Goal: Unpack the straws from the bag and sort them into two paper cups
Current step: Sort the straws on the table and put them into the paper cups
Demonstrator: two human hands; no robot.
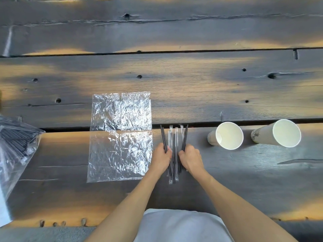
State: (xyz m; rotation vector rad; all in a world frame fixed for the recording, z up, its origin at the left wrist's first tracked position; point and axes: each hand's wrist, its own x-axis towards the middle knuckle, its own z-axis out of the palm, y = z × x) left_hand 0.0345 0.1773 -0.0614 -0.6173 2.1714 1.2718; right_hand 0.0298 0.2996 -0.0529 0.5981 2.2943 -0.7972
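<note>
Straws (173, 151) lay in a loose bundle on the surface (192, 88), toward its near edge, roughly midway along it; some were bare black, others sat in clear wrappers. The left hand (161, 158) had its fingers curled around a few black straws at the bundle's left side, and the right hand (189, 157) had its fingers closed on a few more at the right side, with the wrapped ones lying loose between the two hands. Judged step: unpacking looked done, and sorting was starting, apparently splitting black from wrapped.

The emptied bag (120, 137) lay flat and crinkled just left of the straws, touching nothing held. Two paper cups stood to the right, apart from the bundle: the nearer cup (227, 136) and the farther cup (279, 133), both seemingly empty, mouths open toward the camera. At the far left edge another bag of straws (15, 137) sat partly out of view.

Next move likely called for lifting one gripped group clear of the wrapped straws without dragging them, then carrying it right and dropping it end-first into one cup. Light cups could tip if nudged.
</note>
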